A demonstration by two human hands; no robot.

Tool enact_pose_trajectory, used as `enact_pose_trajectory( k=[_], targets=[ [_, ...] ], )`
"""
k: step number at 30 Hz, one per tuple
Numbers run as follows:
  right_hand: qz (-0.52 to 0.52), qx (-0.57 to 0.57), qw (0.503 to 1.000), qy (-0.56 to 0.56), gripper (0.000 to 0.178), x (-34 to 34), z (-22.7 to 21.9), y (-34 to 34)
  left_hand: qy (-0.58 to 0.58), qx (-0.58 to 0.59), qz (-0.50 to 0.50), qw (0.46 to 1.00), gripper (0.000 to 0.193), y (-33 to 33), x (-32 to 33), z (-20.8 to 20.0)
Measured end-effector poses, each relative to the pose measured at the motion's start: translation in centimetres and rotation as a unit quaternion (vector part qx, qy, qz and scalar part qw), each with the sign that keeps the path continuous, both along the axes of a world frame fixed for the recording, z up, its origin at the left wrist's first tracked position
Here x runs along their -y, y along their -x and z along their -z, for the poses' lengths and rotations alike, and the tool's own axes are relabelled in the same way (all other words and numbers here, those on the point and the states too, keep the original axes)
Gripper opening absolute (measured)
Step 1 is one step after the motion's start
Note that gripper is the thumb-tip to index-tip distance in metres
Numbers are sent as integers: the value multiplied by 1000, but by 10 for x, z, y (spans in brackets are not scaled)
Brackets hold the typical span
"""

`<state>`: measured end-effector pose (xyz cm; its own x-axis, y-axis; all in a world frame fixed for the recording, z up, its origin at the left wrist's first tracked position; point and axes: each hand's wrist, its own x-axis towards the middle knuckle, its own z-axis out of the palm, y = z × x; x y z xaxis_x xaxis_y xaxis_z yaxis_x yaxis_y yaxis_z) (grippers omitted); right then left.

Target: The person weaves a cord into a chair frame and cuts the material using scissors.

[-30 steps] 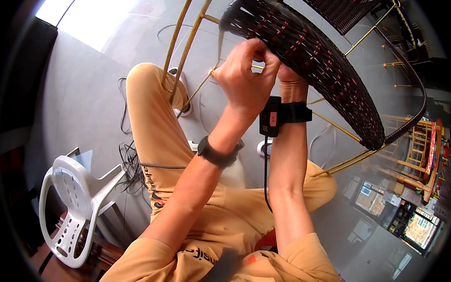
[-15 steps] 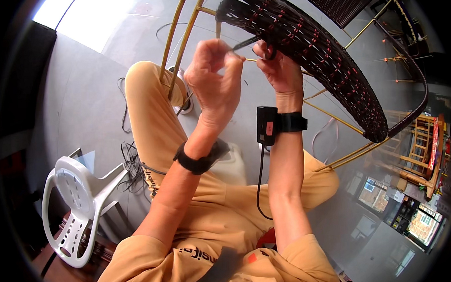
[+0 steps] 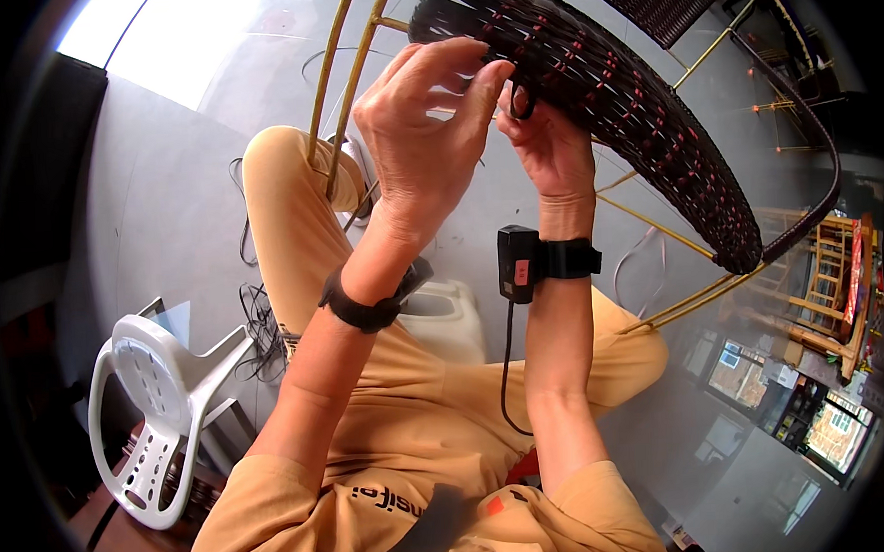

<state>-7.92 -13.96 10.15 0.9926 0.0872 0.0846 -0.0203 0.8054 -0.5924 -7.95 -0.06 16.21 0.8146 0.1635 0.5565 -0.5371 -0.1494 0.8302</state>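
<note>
I have both hands raised to the lower edge of the panel [image 3: 601,100], a dark weave flecked with red. It slants across the top of my view, from upper middle down to the right, set in gold rods [image 3: 365,69]. The left hand [image 3: 432,121] is back-up, fingers bent, thumb and forefinger standing narrowly apart right at that edge; I cannot tell whether a strand sits between them. The right hand [image 3: 557,155] is just beside it, palm partly toward me, fingers curled up against the weave. A dark loop [image 3: 528,108] hangs at its fingertips, but I cannot tell whether they grip it or only touch it.

A black strap [image 3: 351,306] circles the left wrist; the right carries a black box [image 3: 517,264] on a band, its cord [image 3: 507,371] running down along the forearm. 2 rods pass close by the left knee, and 2 more slope near the right one.

Between the legs I see a pale jug [image 3: 448,320]. Tangled cables [image 3: 259,331] lie on the grey floor [image 3: 190,173], near a white chair [image 3: 153,379] at lower left. Another woven panel [image 3: 657,11] shows at upper right.
</note>
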Motion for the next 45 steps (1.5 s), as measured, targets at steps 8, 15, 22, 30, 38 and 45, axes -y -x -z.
enact_pose_trajectory(
  k=[8,15,22,30,38,45],
  targets=[
    [74,-44,996,19,20,-9,-9,16,-18,-132,57,989,11,3,-4,12],
    [132,-92,984,77,26,-20,-20,28,-99,-115,77,985,10,0,0,14],
    [236,-172,945,150,11,-49,-28,26,-7,-116,75,990,10,-4,5,32],
    [358,-171,908,138,14,-69,-36,29,112,-218,159,957,11,1,0,29],
    [370,-108,853,352,19,-65,-36,30,-27,-134,77,988,15,-3,6,30],
    [356,-49,831,424,17,-59,-35,34,-94,-113,72,987,14,0,3,32]
  ],
)
